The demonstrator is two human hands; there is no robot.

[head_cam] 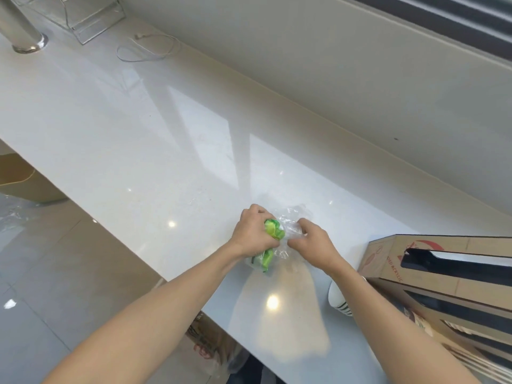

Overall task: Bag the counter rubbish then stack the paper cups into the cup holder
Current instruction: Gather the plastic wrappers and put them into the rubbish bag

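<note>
A glossy white surface (138,139) is shown running diagonally, bounded along its far edge by a cream wall (318,59). A dark window strip (448,15) is seen at the upper right. Grey polished floor tiles (41,259) are visible below the near edge. Ceiling lights are reflected as bright spots.

Two bare forearms, sleeveless as far as the frame's lower edge. No gloves on the left hand (253,234) or the right hand (310,241). No rings in sight. A thin pale band, perhaps a bracelet, at the right wrist, too small to tell.
</note>
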